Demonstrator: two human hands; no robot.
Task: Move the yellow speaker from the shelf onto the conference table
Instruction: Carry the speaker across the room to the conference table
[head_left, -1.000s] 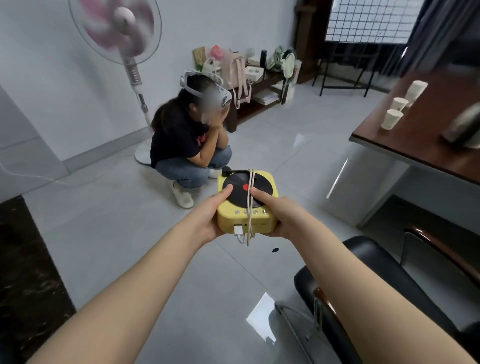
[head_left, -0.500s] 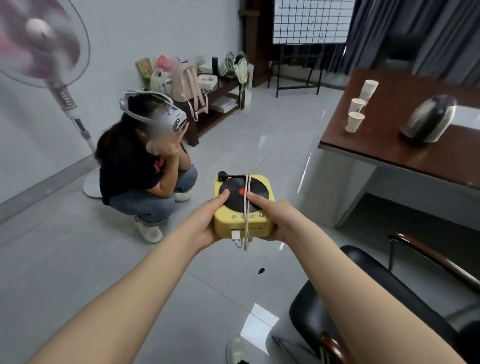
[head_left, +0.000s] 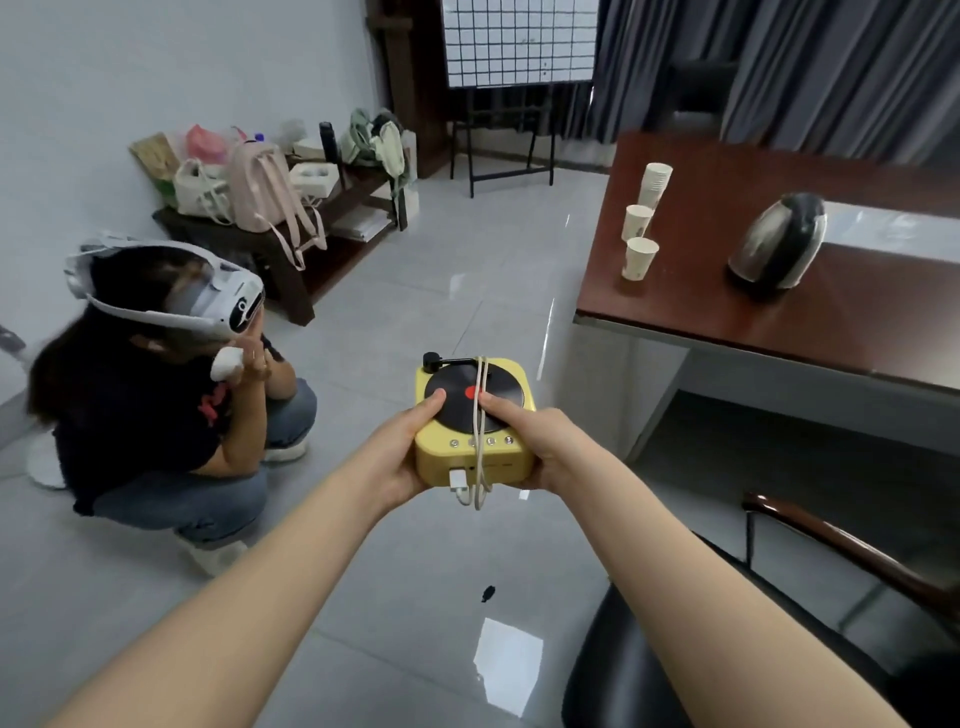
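Grey tile floor (head_left: 415, 597) below. My left hand (head_left: 402, 457) and right hand (head_left: 535, 447) gripped the yellow speaker (head_left: 475, 452) from either side, thumbs on top; conference table (head_left: 753, 322) ahead right.

office: conference table (head_left: 779, 291), whiteboard (head_left: 519, 41).

Brown conference table (head_left: 696, 304) with paper cups (head_left: 640, 258) and a kettle (head_left: 779, 240) on top.

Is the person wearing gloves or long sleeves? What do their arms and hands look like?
No gloves, and no sleeves in view. The left arm and right arm are bare all the way to the picture's edge. The left hand and right hand show no rings, watch or bracelet.
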